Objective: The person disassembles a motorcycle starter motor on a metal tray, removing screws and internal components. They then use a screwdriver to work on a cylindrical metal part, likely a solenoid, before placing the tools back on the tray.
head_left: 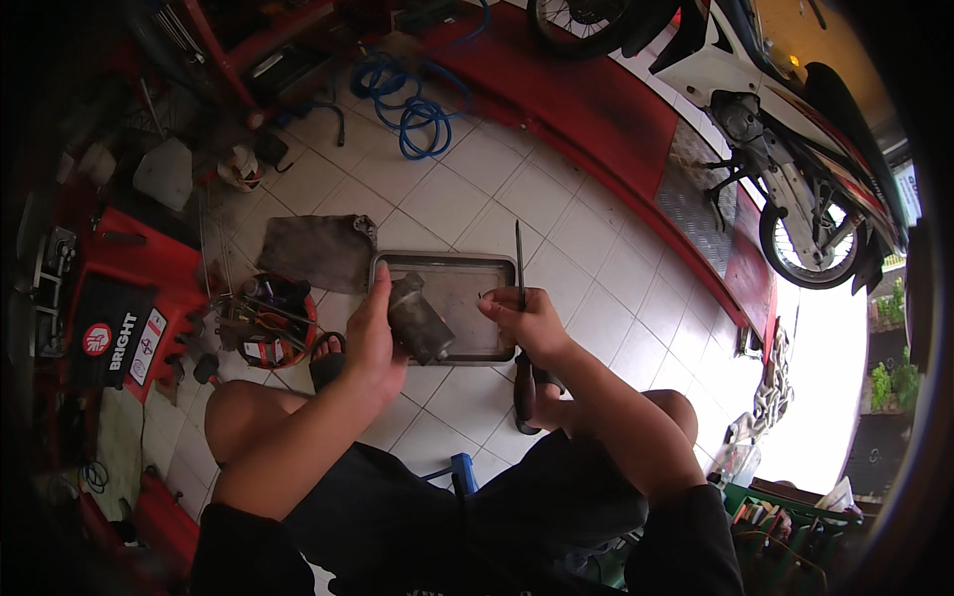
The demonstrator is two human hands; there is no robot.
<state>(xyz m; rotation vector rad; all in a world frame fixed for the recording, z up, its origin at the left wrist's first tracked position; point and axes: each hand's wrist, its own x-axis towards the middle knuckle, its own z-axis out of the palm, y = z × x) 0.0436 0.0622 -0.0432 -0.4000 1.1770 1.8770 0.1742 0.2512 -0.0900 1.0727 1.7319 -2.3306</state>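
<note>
My left hand (374,338) is closed round a grimy grey starter motor (419,320), a stubby metal cylinder tilted over the tray. A shallow metal tray (447,259) with a dark rim lies on the floor beneath both hands. Over its right side, my right hand (532,323) is closed around a long screwdriver (525,397), its thin shaft pointing away from me and its dark handle toward me. Between that hand's thumb and forefinger sticks out a tiny dark piece, too small to name. Left of the tray lies a dirty grey cloth (313,253).
Left of my foot stands a round red container (273,343) of tools and small parts. A red toolbox (134,318) is farther left. Blue hose (422,119) coils on the tiles ahead. A red lift platform (596,124) runs along the right, with a motorcycle (795,149) beyond.
</note>
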